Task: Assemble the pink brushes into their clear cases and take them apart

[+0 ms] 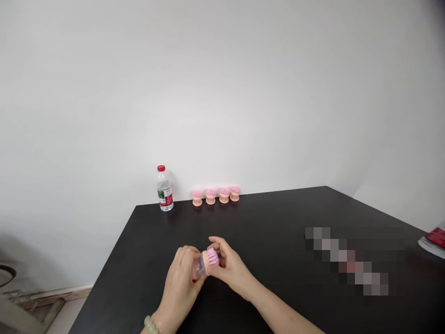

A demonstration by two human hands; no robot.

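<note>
Between my two hands is a small scrub brush (200, 266) with a see-through body, a peach collar and pink bristles, tilted so the bristles face right. My left hand (180, 278), with a pale green bead bracelet (150, 324) at the wrist, is wrapped round the clear body. Thumb and fingers of my right hand (229, 266) close round the bristle end and collar from the right. Some fingertips of both hands are hidden behind the brush. Both hands are over the near middle of the black table (271, 232).
Along the wall at the table's back edge stand several small peach brushes (210, 196) with pink bristles up. A water bottle (165, 192) with a red cap stands left of them. A pixelated patch covers something on the right. A red and white item (434, 239) lies at the right edge.
</note>
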